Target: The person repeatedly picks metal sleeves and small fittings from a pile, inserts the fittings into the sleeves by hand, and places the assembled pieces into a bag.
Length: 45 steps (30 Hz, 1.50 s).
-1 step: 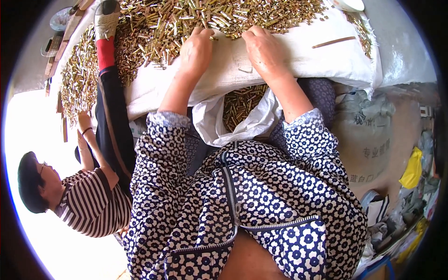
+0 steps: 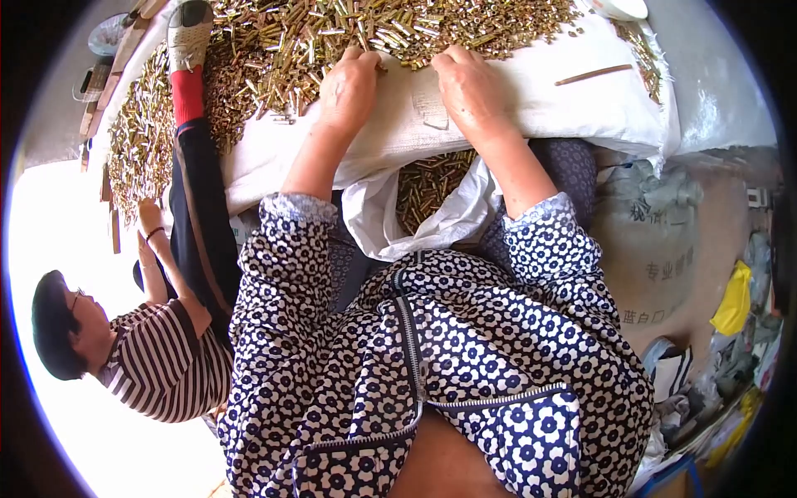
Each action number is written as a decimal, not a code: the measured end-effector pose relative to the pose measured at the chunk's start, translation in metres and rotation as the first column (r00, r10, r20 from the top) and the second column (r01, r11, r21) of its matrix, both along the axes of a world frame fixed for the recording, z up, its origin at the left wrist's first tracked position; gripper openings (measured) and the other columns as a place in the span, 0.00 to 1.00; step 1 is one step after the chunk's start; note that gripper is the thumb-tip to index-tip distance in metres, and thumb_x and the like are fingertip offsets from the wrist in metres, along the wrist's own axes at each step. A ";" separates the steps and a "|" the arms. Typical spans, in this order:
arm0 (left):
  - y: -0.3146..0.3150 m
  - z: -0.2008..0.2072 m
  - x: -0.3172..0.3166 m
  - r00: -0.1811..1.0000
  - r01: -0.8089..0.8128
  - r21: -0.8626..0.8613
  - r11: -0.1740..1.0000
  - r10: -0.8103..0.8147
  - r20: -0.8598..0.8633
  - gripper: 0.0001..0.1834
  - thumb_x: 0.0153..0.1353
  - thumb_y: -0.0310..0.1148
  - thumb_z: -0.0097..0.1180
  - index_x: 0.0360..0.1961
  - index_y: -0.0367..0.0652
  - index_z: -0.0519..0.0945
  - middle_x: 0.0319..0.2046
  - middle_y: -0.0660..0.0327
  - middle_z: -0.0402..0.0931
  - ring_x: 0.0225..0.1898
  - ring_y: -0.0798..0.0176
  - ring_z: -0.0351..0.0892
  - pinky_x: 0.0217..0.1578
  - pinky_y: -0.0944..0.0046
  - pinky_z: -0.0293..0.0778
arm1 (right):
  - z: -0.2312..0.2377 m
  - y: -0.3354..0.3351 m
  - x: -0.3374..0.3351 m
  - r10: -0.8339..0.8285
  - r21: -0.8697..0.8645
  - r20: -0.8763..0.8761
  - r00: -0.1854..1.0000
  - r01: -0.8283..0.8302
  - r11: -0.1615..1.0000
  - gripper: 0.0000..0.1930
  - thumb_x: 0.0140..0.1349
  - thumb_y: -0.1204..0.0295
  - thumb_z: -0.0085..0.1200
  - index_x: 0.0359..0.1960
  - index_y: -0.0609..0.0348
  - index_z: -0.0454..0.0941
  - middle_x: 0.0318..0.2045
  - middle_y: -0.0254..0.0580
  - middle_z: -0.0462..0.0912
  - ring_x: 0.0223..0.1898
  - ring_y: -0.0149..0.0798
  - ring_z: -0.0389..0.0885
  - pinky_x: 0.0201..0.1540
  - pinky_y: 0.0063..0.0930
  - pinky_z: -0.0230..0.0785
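Note:
A wide heap of small gold-coloured metal pieces (image 2: 290,50), many of them slim and tube-shaped, lies on a white woven cloth (image 2: 390,116). My left hand (image 2: 347,90) is at the heap's near edge, fingers curled with the tips pinched together. Beside it, my right hand (image 2: 469,91) rests at the same edge, its fingers bent inward. Whatever either hand holds is too small or hidden to make out. Below the cloth's edge, between my legs, an open white sack (image 2: 369,212) holds more of these metal pieces (image 2: 432,187).
At the left, another person (image 2: 166,357) in a striped top has a hand at the heap; a shoe (image 2: 191,37) and red sock lie over it. A thin brown stick (image 2: 594,75) lies on the cloth at right. Plastic bags, one yellow (image 2: 732,299), clutter the right side.
My fingers have shifted very slightly at the edge of the heap. Otherwise nothing visibly differs.

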State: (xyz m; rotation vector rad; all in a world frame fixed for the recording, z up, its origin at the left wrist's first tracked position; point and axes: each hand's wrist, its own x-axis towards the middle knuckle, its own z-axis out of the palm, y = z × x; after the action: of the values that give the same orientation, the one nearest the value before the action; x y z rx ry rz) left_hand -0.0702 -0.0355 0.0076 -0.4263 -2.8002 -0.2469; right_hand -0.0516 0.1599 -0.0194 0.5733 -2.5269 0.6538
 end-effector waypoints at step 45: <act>-0.002 -0.010 0.075 0.898 -0.253 0.947 0.199 -0.316 0.307 0.05 0.60 0.27 0.58 0.36 0.41 0.76 0.25 0.68 0.74 0.21 0.79 0.68 0.18 0.80 0.59 | -0.008 -0.015 0.020 0.644 -0.897 0.308 0.700 -0.012 0.442 0.07 0.56 0.70 0.59 0.34 0.57 0.79 0.28 0.29 0.78 0.34 0.25 0.73 0.41 0.21 0.65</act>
State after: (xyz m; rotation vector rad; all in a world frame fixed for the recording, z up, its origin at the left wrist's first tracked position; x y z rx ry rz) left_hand 0.0046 -0.0370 -0.0029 -0.0544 -2.2152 -2.2748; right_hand -0.0319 0.1448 -0.0270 0.5431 -2.0923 2.4580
